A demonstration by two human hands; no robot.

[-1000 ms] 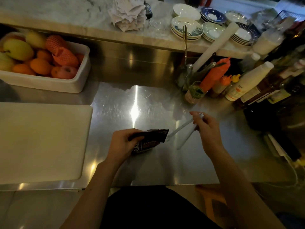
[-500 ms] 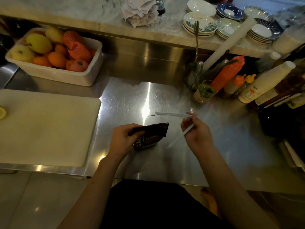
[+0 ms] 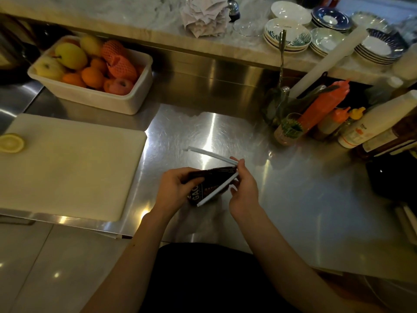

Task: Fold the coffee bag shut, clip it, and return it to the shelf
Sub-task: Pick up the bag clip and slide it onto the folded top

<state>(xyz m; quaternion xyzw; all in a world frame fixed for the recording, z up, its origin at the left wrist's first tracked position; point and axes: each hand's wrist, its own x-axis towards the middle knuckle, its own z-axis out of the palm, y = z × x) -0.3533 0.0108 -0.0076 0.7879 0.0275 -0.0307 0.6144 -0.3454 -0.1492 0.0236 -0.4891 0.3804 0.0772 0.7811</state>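
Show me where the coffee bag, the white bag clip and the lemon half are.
coffee bag (image 3: 211,177): head view, dark front panel between the hands.
white bag clip (image 3: 217,189): head view, lower arm across the bag.
lemon half (image 3: 11,143): head view, cut face.

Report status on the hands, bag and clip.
Left hand holds dark folded coffee bag. Right hand holds white plastic bag clip, open, one arm across the bag. Nothing in the way.

Person, seen from above: two bare forearms, no sleeves visible down to the frame edge, no watch, bracelet or rings discernible. Left hand (image 3: 177,189) and right hand (image 3: 244,190) ungloved, fingers slender; nail detail too dim to make out. Dark, plain black garment (image 3: 203,279) covers the torso or lap at the lower centre; no print or fastening can be told.
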